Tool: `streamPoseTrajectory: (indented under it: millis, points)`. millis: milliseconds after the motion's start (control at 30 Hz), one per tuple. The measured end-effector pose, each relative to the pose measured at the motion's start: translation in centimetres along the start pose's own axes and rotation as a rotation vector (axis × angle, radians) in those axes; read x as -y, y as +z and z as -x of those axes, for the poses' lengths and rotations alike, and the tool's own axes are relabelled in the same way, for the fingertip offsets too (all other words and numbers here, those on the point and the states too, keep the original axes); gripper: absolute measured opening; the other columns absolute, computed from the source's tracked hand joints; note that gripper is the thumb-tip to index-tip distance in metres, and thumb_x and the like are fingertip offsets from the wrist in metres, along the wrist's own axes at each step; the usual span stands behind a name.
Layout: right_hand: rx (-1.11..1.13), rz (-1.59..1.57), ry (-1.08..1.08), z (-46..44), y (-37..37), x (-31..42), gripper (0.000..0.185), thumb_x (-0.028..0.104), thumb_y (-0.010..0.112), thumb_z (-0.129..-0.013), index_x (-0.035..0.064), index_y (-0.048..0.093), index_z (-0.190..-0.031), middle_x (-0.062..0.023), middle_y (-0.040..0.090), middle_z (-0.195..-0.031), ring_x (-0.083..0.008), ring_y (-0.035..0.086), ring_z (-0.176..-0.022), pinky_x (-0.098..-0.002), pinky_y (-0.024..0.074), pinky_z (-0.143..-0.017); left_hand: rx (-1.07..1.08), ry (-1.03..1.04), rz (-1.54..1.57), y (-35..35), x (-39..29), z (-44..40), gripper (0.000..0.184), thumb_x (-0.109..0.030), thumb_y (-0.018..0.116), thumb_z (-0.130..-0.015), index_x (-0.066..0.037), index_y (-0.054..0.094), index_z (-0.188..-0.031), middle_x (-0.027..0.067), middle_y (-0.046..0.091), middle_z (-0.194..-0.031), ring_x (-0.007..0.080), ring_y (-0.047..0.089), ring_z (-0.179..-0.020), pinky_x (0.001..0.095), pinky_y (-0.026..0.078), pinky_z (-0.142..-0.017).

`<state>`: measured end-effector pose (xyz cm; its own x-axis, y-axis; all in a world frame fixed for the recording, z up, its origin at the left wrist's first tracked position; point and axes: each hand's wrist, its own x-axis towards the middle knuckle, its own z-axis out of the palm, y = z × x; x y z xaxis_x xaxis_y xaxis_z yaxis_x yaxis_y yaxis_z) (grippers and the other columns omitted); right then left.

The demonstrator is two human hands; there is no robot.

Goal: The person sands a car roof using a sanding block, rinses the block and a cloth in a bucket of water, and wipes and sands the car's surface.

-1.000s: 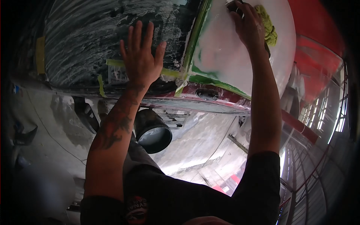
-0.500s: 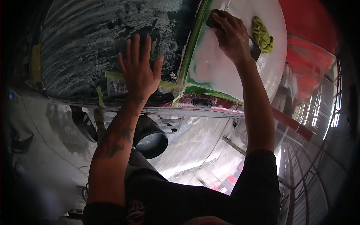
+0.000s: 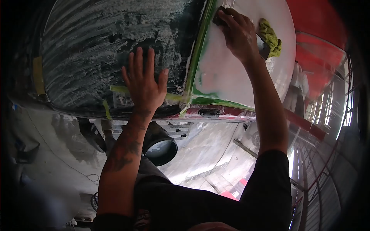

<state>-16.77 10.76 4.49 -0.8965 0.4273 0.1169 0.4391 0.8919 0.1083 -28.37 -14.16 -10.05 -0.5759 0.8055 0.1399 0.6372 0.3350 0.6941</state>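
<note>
My left hand [image 3: 145, 81] lies flat with fingers spread on the dark window glass [image 3: 96, 50], which is smeared with whitish residue. My right hand [image 3: 242, 36] is closed around a small dark block [image 3: 219, 16], pressed on the white-and-green body panel [image 3: 221, 67] close to its taped edge. Part of the block is hidden by my fingers. Just right of that hand, a yellow-green cloth [image 3: 271, 37] lies crumpled on the panel. A dark flat piece [image 3: 263, 47] shows between wrist and cloth; its kind is unclear.
Green masking tape [image 3: 191, 73] runs between glass and panel. Below the car edge, a black bucket [image 3: 160, 151] with liquid stands on the concrete floor [image 3: 65, 142]. A cable [image 3: 58, 161] trails across the floor. Red bodywork [image 3: 316, 57] rises at the right.
The view has shifted slightly, so the car edge and bucket sit lower. My right hand has slid the block a little farther up along the tape. My left hand stays on the glass.
</note>
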Motion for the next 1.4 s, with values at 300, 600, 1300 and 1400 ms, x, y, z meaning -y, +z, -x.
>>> streamPoseTrajectory:
  millis: [300,600,1300,1400]
  points:
    - [-0.115,0.109,0.056,-0.7,0.9,-7.0,0.043,0.016,0.069,-0.089,0.0159,0.063,-0.131,-0.0114,0.063,-0.131,-0.0383,0.060,-0.113,-0.0495,0.0488,-0.096,0.021,-0.008,0.023,-0.2,-0.2,0.1,0.065,-0.045,0.053,-0.101,-0.015,0.038,-0.156,0.0173,0.030,-0.162,0.0410,0.026,-0.150,0.0652,0.018,-0.116]
    - [0.064,-0.066,-0.010,1.8,-1.2,-3.6,0.051,0.004,0.074,-0.082,0.0145,0.063,-0.131,-0.0134,0.059,-0.138,-0.0380,0.056,-0.120,-0.0487,0.0480,-0.101,0.033,-0.039,0.041,-0.2,-0.1,-0.4,0.066,-0.045,0.056,-0.099,-0.015,0.038,-0.156,0.0167,0.030,-0.163,0.0388,0.026,-0.151,0.0655,0.018,-0.116]
    - [-0.017,0.092,-0.073,-3.7,0.4,-2.0,0.043,0.011,0.074,-0.083,0.0163,0.066,-0.125,-0.0100,0.062,-0.129,-0.0328,0.061,-0.112,-0.0500,0.0445,-0.096,0.044,-0.016,0.032,-0.4,-0.1,-0.2,0.067,-0.044,0.055,-0.100,-0.013,0.037,-0.157,0.0173,0.027,-0.164,0.0392,0.024,-0.151,0.0644,0.015,-0.117]
    - [0.039,-0.006,-0.047,0.9,-0.6,2.3,0.044,0.012,0.075,-0.083,0.0184,0.066,-0.126,-0.0116,0.061,-0.130,-0.0332,0.060,-0.114,-0.0525,0.0432,-0.100,0.057,-0.036,0.032,-0.5,-0.1,-0.4,0.067,-0.044,0.056,-0.100,-0.013,0.037,-0.156,0.0177,0.028,-0.163,0.0395,0.024,-0.151,0.0646,0.015,-0.117]
